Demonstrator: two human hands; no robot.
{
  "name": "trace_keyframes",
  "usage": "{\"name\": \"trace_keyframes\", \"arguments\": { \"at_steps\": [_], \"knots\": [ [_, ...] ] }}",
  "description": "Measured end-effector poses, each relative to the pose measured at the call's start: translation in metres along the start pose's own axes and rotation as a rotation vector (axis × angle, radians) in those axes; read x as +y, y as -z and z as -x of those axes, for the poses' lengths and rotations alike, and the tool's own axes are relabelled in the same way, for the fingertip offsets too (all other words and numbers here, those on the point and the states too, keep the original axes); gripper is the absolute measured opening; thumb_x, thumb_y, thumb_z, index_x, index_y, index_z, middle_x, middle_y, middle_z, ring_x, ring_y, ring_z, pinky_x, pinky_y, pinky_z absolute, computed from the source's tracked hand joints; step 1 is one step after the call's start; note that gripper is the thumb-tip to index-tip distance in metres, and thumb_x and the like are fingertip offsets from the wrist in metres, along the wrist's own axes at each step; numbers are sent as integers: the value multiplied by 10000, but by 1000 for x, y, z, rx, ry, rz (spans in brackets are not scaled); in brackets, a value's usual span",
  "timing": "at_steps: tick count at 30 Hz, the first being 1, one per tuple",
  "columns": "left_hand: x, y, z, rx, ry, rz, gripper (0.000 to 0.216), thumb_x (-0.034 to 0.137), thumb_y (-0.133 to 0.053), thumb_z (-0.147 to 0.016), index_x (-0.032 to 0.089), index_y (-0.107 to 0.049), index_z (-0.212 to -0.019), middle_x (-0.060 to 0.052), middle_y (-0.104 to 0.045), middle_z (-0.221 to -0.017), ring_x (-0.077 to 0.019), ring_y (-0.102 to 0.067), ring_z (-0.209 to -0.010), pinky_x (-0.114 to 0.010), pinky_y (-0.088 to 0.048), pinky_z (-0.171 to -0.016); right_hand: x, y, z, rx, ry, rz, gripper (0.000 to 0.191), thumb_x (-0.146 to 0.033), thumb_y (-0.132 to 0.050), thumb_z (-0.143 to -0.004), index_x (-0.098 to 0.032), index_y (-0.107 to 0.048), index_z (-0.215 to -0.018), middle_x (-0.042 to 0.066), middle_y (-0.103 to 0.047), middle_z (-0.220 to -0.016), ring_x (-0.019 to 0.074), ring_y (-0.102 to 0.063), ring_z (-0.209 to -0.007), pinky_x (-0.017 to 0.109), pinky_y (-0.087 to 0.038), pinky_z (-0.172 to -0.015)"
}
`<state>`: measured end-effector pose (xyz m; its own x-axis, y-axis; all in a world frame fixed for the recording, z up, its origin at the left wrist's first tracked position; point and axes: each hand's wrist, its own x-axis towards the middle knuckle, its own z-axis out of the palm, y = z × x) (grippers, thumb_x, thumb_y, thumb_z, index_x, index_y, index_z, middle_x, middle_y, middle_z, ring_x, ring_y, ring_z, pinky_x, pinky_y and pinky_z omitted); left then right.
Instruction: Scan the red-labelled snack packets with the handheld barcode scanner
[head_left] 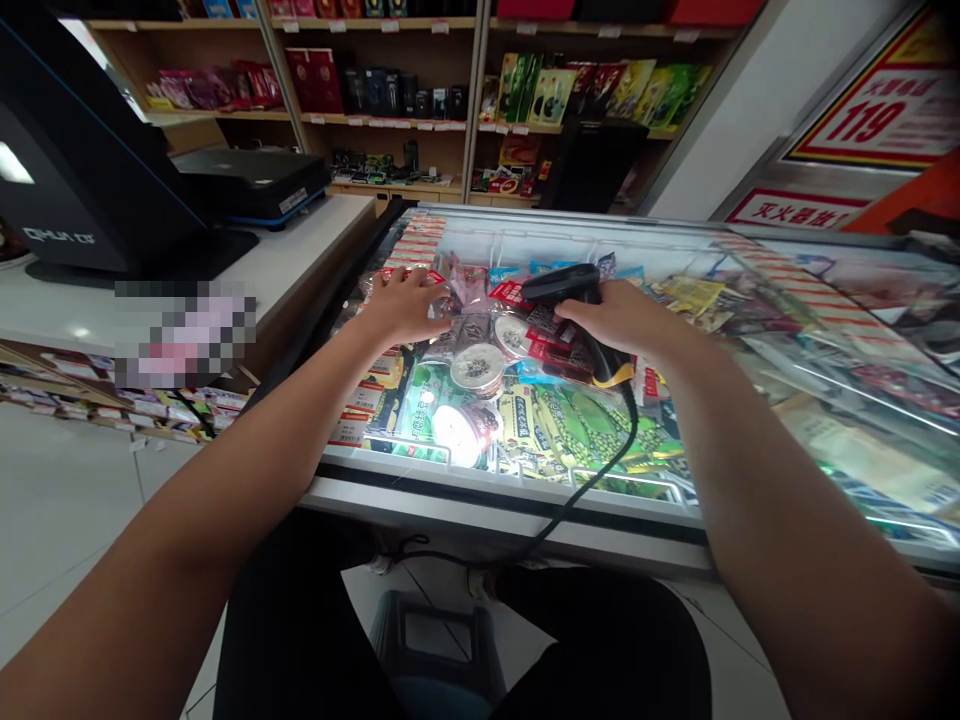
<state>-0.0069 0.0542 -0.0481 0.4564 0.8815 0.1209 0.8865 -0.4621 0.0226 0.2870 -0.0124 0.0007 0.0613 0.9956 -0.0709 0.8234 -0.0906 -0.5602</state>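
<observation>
Scanner (562, 284) gripped by right hand (622, 318), nose aimed left at packet (480, 330) under flat left hand (405, 305) on freezer lid (825, 310).

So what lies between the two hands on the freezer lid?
In the head view, clear snack packets lie between the left hand and the right hand, which grips a black scanner, on the glass freezer lid.

My chest freezer's glass lid (787, 300) carries clear-wrapped snack packets (480, 335); beside it, the white counter (300, 255) bears a black monitor (82, 170) and scale (251, 185).
</observation>
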Motion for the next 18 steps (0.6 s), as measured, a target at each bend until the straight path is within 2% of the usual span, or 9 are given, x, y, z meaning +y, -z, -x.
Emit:
{"name": "trace_keyframes", "arguments": {
  "at_steps": [3,6,9,11,14,16,18],
  "knots": [
    [-8,11,3,-67,36,-24,704,675,-478,-878,308,-553,-1474,-152,-447,-1599,-465,-367,-1474,-686,-323,-1137,2,0,-1,-6,-3,-18,252,-443,-706,-854,-191,-696,-843,104,-641,-740,209,-564,-594,331,-378,-483],
    [-24,21,7,-147,31,-15,667,630,-509,-867,334,-563,-1463,-113,-464,-1589,-423,-381,-1481,-621,-348,-1155,2,2,-1,1,-14,-25,235,-426,-708,-853,-192,-696,-841,106,-638,-753,216,-571,-612,336,-374,-498],
    [-37,25,11,-193,-35,-1,607,531,-532,-868,349,-570,-1446,-74,-441,-1610,-391,-360,-1507,-592,-321,-1190,-2,4,2,4,-60,-17,258,-446,-687,-869,-190,-701,-844,121,-671,-795,235,-594,-650,350,-390,-527],
    [-36,25,13,-193,-46,-19,590,474,-547,-867,319,-579,-1435,-82,-415,-1623,-390,-303,-1542,-613,-247,-1228,-5,5,5,20,-92,-13,279,-462,-681,-869,-185,-708,-852,126,-687,-817,243,-601,-669,357,-397,-545],
    [-11,22,18,-93,-84,-15,581,503,-570,-876,232,-611,-1388,-124,-407,-1618,-394,-204,-1580,-619,-105,-1274,-8,6,7,53,-133,-8,301,-470,-696,-848,-171,-729,-871,125,-689,-816,241,-596,-665,357,-392,-548],
    [16,18,23,-37,-125,127,582,566,-493,-936,221,-602,-1392,-127,-451,-1597,-384,-295,-1544,-614,-153,-1272,-8,4,7,55,-132,-5,322,-480,-698,-841,-166,-741,-898,123,-684,-809,237,-592,-656,356,-393,-545],
    [44,13,27,-81,-136,397,639,600,-392,-986,208,-515,-1475,-145,-527,-1551,-352,-412,-1486,-592,-257,-1251,-7,2,5,49,-122,0,358,-500,-699,-834,-161,-744,-940,123,-680,-808,236,-597,-650,359,-408,-544]
  ]
}}
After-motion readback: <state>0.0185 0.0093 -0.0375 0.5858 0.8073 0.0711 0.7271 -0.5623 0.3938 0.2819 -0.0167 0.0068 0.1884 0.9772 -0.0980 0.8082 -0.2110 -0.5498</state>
